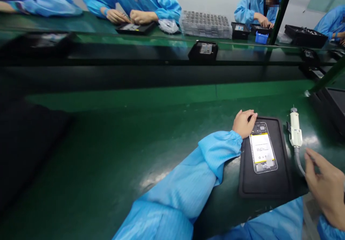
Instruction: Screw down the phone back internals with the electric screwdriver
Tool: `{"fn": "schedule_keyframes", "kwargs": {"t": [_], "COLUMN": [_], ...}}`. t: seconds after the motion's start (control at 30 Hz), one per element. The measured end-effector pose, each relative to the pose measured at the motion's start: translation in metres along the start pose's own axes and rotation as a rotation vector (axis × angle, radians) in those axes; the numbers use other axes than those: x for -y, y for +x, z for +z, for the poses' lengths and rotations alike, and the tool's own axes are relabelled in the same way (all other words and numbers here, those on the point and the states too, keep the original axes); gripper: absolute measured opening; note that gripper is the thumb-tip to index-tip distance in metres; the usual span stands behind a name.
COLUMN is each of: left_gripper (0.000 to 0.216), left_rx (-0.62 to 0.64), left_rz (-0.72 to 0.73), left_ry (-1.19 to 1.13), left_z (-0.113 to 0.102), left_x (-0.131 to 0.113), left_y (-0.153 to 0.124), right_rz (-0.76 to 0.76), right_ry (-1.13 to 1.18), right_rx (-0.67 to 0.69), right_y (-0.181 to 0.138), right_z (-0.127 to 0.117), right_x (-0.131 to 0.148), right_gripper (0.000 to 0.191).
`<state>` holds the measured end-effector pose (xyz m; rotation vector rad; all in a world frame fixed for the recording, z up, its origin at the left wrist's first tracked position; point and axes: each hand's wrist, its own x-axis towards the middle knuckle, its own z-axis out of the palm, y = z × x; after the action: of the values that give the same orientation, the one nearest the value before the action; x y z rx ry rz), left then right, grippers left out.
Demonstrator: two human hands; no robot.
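An opened phone (262,147) with its battery and boards exposed lies in a black tray (265,182) on the green bench. My left hand (243,123) rests at the tray's top left corner, fingers curled with the tips touching the phone's upper edge. My right hand (327,189) hovers at the right, fingers partly curled, close to the grey hose of a white dispensing tool (295,131) that lies beside the tray. Nothing shows between its fingers.
A conveyor belt runs across the middle carrying black trays with phones (204,50). Beyond it, people in blue coats work at trays; a stack of clear part trays (206,23) and a small blue bin (261,37) stand there. Dark trays (334,105) sit at right.
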<state>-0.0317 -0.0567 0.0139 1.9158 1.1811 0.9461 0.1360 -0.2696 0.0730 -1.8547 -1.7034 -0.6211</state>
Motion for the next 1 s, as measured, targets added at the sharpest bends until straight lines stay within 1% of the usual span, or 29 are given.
{"fn": "schedule_keyframes", "kwargs": {"t": [0.1, 0.17, 0.23, 0.4, 0.47, 0.53, 0.6, 0.63, 0.7, 0.77, 0.83, 0.9, 0.93, 1.0], "left_gripper": [0.016, 0.016, 0.016, 0.023, 0.024, 0.024, 0.022, 0.021, 0.019, 0.019, 0.018, 0.018, 0.018, 0.017], "left_rx": [-0.030, -0.059, -0.090, -0.156, -0.167, -0.170, -0.170, -0.170, -0.172, -0.174, -0.176, -0.178, -0.180, -0.185], "left_rz": [0.008, 0.012, 0.015, 0.008, 0.003, 0.002, 0.002, 0.002, -0.001, -0.007, -0.011, -0.014, -0.016, -0.018], "left_ry": [-0.010, -0.017, -0.025, -0.034, -0.031, -0.032, -0.036, -0.040, -0.049, -0.061, -0.074, -0.086, -0.092, -0.105], "left_z": [0.000, 0.001, 0.000, -0.002, -0.002, -0.001, 0.000, 0.001, 0.002, 0.003, 0.003, 0.004, 0.003, 0.003], "left_x": [0.001, 0.003, 0.005, 0.010, 0.011, 0.011, 0.012, 0.012, 0.011, 0.012, 0.012, 0.013, 0.013, 0.013], "left_y": [0.000, 0.000, 0.000, 0.000, 0.000, 0.000, 0.000, 0.000, 0.001, 0.002, 0.002, 0.002, 0.002, 0.002], "right_rz": [0.124, 0.172, 0.160, 0.017, -0.021, -0.068, -0.143, -0.192, -0.316, -0.486, -0.670, -0.798, -0.825, -0.818], "right_ry": [-0.064, -0.065, -0.017, 0.176, 0.187, 0.115, -0.031, -0.117, -0.280, -0.372, -0.364, -0.300, -0.257, -0.184], "right_rx": [-0.033, -0.040, -0.042, -0.005, 0.010, 0.001, 0.038, 0.097, 0.266, 0.402, 0.475, 0.539, 0.576, 0.642], "right_y": [-0.001, -0.003, -0.004, -0.004, -0.002, 0.003, 0.014, 0.022, 0.042, 0.062, 0.079, 0.093, 0.098, 0.104], "right_z": [-0.005, -0.003, 0.003, 0.028, 0.032, 0.033, 0.033, 0.034, 0.041, 0.052, 0.068, 0.085, 0.093, 0.105], "right_x": [-0.022, -0.024, -0.014, 0.029, 0.030, 0.010, -0.026, -0.047, -0.083, -0.105, -0.111, -0.107, -0.103, -0.097], "right_gripper": [0.032, 0.032, 0.032, 0.026, 0.024, 0.025, 0.033, 0.040, 0.056, 0.068, 0.070, 0.063, 0.056, 0.043]}}
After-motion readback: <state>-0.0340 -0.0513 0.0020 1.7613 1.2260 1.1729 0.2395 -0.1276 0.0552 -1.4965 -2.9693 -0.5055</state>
